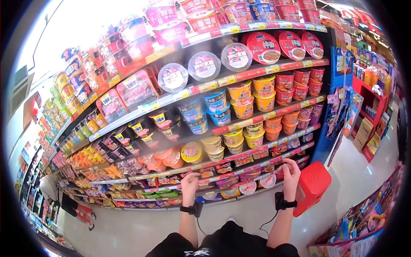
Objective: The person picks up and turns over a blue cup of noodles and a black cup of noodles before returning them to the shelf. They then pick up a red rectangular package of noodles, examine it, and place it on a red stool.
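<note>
Both hands are raised in front of shelves of instant noodles. My left hand [189, 184] is in front of the lower shelves, its fingers bent together toward the packets; whether anything is between them is too small to tell. My right hand [290, 172] is farther right, fingers curled with thumb and fingertips near each other, just left of a red plastic basket [314, 185]. Each wrist wears a black strap with a device and cable. Above the left hand stands a yellow-lidded cup [191, 152]; white round lids [268, 180] show on the bottom shelf beside the right hand.
Tiered shelves [231, 126] curve across the view, full of cups, bowls and packets. A blue rack end [327, 132] stands at the right, with red displays beyond. A bin of packaged goods [364, 222] is at the lower right. Another person [50, 188] stands at the far left.
</note>
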The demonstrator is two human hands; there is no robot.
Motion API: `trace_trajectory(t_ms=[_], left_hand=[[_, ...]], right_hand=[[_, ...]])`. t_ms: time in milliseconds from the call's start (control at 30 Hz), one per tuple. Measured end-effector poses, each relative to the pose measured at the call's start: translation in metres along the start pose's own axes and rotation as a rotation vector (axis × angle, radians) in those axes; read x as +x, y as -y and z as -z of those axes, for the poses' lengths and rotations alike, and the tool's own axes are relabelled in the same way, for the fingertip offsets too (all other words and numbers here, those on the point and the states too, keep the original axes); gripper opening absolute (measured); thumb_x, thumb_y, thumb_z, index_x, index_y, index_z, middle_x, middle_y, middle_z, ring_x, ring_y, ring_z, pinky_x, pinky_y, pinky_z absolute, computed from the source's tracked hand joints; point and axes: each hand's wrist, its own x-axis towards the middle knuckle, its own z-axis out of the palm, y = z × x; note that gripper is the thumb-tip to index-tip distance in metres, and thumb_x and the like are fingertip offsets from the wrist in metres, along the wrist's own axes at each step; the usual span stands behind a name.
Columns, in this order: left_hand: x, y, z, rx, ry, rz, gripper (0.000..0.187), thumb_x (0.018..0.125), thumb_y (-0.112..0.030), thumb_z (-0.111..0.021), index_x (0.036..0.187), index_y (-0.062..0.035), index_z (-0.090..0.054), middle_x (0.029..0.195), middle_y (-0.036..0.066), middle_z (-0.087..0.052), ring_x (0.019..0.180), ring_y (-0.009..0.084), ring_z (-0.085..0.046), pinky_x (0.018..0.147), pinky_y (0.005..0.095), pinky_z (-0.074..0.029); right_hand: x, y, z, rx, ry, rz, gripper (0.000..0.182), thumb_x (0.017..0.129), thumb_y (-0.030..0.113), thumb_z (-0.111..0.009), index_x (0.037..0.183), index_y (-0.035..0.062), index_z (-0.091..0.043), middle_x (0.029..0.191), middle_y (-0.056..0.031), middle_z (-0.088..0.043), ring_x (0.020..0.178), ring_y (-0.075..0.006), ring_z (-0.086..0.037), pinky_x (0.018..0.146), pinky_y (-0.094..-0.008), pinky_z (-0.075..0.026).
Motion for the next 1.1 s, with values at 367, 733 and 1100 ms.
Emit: trace_trajectory(t_ms=[367, 733, 1100], left_hand=[[0.0, -0.001, 0.012, -0.022, -0.005, -0.003, 0.016, 0.087, 0.0, -0.05, 0.094, -0.0002, -0.065, 0.055, -0.006, -0.047, 0.042, 0.0008, -0.034, 0.039, 0.019, -0.024], [-0.014, -0.011, 0.048, -0.054, -0.153, 0.005, 0.013, 0.088, -0.003, -0.053, 0.091, -0.0031, -0.066, 0.063, -0.006, -0.055, 0.046, -0.0012, -0.036, 0.041, 0.0174, -0.023], [-0.06, -0.013, 0.092, 0.034, -0.291, 0.027, 0.016, 0.085, 0.0, -0.051, 0.091, 0.0002, -0.065, 0.053, -0.006, -0.045, 0.043, 0.0017, -0.035, 0.042, 0.0193, -0.027]], right_hand=[[0.0, -0.002, -0.011, -0.06, -0.007, 0.011, 0.019, 0.087, -0.003, -0.056, 0.106, -0.0022, -0.056, 0.088, -0.0061, -0.063, 0.076, -0.0108, -0.062, 0.069, -0.0236, -0.05], [-0.001, -0.011, -0.048, -0.075, 0.052, -0.024, 0.022, 0.088, 0.002, -0.06, 0.109, -0.0015, -0.056, 0.079, -0.0041, -0.063, 0.065, -0.0102, -0.059, 0.066, -0.0224, -0.048], [-0.024, -0.039, -0.076, -0.109, 0.163, -0.104, 0.026, 0.086, -0.001, -0.06, 0.111, -0.0003, -0.056, 0.077, 0.0, -0.062, 0.071, -0.0066, -0.058, 0.066, -0.02, -0.045]])
